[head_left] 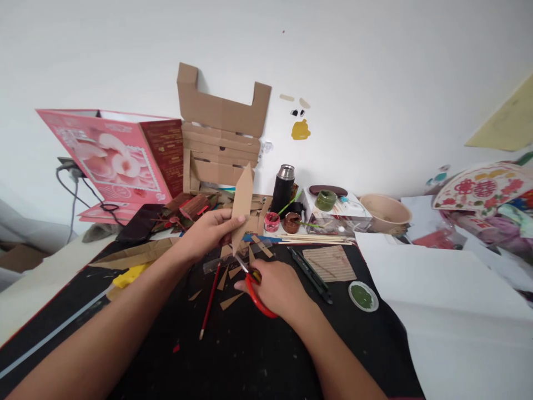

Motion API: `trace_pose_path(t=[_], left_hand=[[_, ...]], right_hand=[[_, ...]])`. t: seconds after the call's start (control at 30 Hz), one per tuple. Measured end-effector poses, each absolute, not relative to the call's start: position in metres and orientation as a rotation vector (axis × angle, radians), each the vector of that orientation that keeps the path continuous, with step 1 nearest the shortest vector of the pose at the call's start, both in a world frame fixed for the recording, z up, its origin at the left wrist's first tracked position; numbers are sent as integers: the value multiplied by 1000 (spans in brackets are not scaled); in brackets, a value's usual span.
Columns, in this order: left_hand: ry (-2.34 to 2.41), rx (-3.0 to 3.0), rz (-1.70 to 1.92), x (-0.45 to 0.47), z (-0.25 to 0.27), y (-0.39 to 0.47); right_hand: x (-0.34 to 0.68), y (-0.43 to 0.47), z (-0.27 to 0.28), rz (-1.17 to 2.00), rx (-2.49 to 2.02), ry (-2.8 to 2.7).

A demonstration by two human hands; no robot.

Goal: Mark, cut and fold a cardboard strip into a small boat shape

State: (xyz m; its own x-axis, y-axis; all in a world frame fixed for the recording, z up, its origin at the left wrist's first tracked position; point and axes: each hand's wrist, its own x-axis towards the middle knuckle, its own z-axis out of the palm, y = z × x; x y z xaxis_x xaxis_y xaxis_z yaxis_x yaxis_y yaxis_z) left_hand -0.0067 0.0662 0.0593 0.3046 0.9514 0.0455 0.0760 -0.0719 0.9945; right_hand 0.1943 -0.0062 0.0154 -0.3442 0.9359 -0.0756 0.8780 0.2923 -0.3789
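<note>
My left hand pinches a long strip of brown cardboard that stands upright and is pointed at its top and bottom ends. Around the red handles of a pair of scissors my right hand is closed. The scissor blades reach up to the lower tip of the cardboard strip; whether they are biting into it I cannot tell. Below lie several cardboard offcuts and a red pencil on the black mat.
A black flask, paint jars and a beige bowl stand at the back. Green pens, corrugated cardboard and a lid of green paint lie on the right. A pink box stands left, beside a phone.
</note>
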Motion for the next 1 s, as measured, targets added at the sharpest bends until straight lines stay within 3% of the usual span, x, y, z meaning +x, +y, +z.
trace_pose_path(t=[1.0], left_hand=[[1011,1600,766,-8,53,70]], right_hand=[[211,-5,25,459,-1672,-2511]])
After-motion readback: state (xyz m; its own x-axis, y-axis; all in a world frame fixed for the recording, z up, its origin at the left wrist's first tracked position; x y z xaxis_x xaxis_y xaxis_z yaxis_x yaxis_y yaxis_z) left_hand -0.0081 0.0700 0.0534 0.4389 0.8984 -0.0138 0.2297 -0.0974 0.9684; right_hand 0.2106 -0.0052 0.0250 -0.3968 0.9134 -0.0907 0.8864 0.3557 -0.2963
